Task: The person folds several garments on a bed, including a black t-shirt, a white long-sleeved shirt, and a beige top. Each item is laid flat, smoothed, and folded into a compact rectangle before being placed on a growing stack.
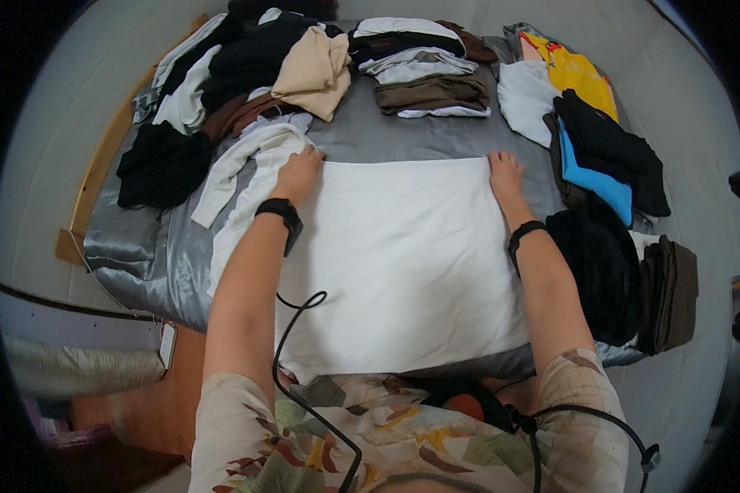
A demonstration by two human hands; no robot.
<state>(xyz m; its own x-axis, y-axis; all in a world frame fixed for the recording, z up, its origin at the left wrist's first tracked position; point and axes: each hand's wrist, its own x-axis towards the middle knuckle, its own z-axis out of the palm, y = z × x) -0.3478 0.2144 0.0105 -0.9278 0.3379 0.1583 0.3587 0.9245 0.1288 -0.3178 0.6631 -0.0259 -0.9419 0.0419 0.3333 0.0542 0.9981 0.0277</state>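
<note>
A white garment (403,255) is spread flat in front of me, its far edge running straight between my two hands. At its far left corner, my left hand (302,171) grips the edge with bent fingers. My right hand (506,174) holds the far right corner, its fingers closed over the edge. The undersides of both grips are hidden. Just left of my left hand lies a crumpled white long-sleeved top (259,156), partly behind my forearm. A black cable (296,316) hangs over the garment's near left part.
The bed has a shiny grey cover (345,135). Dark, white and beige clothes (314,70) pile up at the far left, beside a black bundle (163,164). A folded stack (432,92) stands at the far middle. Blue, black (612,144) and brown (668,296) clothes line the right.
</note>
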